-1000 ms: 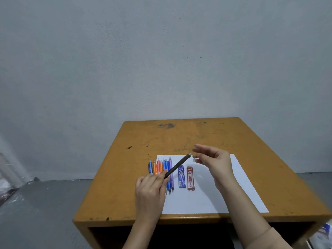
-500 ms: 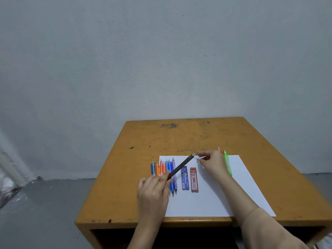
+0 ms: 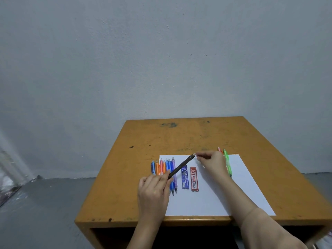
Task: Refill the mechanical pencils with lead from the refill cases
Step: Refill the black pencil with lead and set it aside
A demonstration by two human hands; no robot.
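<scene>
Midway over a white paper sheet on a worn orange-brown wooden table, a person's left hand grips the lower barrel of a dark mechanical pencil, fingers curled round it. Its long axis runs diagonally, near-left to far-right, with the pale far end raised. The right hand pinches that end between curled fingertips. On the sheet lie a blue refill case reading "0.5 PENCIL LEAD" and, just beside it, a red refill case marked "2B". A row of coloured pencils lies to the left, and a green pencil lies partly hidden behind the right hand.
</scene>
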